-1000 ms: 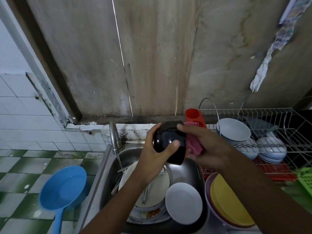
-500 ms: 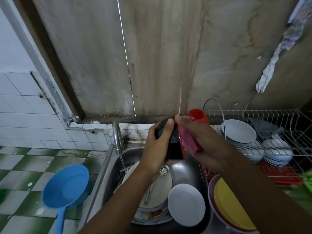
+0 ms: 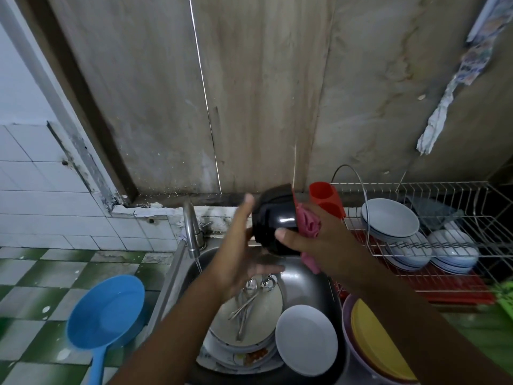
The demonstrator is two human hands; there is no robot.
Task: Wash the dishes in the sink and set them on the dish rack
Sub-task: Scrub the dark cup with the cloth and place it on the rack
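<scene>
A glossy black bowl [image 3: 277, 215] with a red inside is held tipped on its side above the steel sink [image 3: 311, 282]. My right hand [image 3: 327, 245] pinches its rim, thumb on the outer wall and fingers pressing a pink cloth [image 3: 308, 225] into the inside. My left hand [image 3: 238, 259] lies flat against the bowl's base, fingers spread and blurred. In the sink lie stacked dirty plates [image 3: 266, 309] with spoons [image 3: 247, 301] on top and a white bowl [image 3: 306, 339]. The wire dish rack [image 3: 444, 195] at right holds several white bowls [image 3: 388, 218].
The faucet [image 3: 191, 226] runs a thin stream at the sink's left. A blue dipper [image 3: 105, 312] lies on the green checked tiles at left. A red cup [image 3: 326, 198] hangs at the rack's corner. A purple basin with a yellow plate [image 3: 380, 348] stands right of the sink.
The bowl has been turned and raised slightly. My left hand has loosened from gripping the bowl to lying flat on its base. My right thumb has come round onto the outer wall.
</scene>
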